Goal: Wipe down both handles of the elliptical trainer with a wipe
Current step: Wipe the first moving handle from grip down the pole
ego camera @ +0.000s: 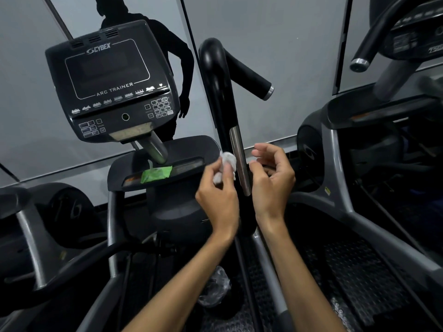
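A black handle of the elliptical trainer rises in the middle of the view, with a metal sensor strip on its lower part. My left hand is shut on a crumpled white wipe, which sits just left of the strip, close to the handle. To the right of the handle my right hand is half curled with its fingers apart and holds nothing; it hovers beside the strip. The trainer's other handle is not clearly in view.
The console marked Cybex Arc Trainer stands at left. A green wipe packet lies in the tray under it. A crumpled clear plastic bag lies on the floor below. Another machine stands at right. A mirror wall is behind.
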Action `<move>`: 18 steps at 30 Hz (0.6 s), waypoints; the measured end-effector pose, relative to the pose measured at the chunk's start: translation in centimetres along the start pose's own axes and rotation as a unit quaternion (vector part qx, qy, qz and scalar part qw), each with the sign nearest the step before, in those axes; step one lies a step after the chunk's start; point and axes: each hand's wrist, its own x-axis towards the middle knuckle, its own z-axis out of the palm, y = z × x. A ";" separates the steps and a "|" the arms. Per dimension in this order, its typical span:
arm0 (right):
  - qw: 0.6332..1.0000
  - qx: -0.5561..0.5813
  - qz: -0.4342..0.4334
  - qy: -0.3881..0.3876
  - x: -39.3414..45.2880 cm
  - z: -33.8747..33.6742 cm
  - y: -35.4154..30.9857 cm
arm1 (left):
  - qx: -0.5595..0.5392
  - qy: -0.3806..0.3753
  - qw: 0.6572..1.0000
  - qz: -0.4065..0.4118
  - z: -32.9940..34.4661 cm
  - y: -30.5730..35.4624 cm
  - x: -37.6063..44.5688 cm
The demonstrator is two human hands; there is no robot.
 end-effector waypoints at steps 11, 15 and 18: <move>1.000 -0.009 0.008 -0.006 0.1 0.3 0.6 | -0.006 -0.084 0.995 -0.058 0.1 -0.6 0.4; 1.000 -0.004 0.006 -0.009 0.3 0.7 0.8 | -0.053 -0.117 0.990 -0.057 0.7 -0.2 3.2; 1.000 -0.003 0.005 -0.012 0.5 0.9 0.9 | -0.196 -0.189 0.950 -0.156 1.5 -0.6 6.1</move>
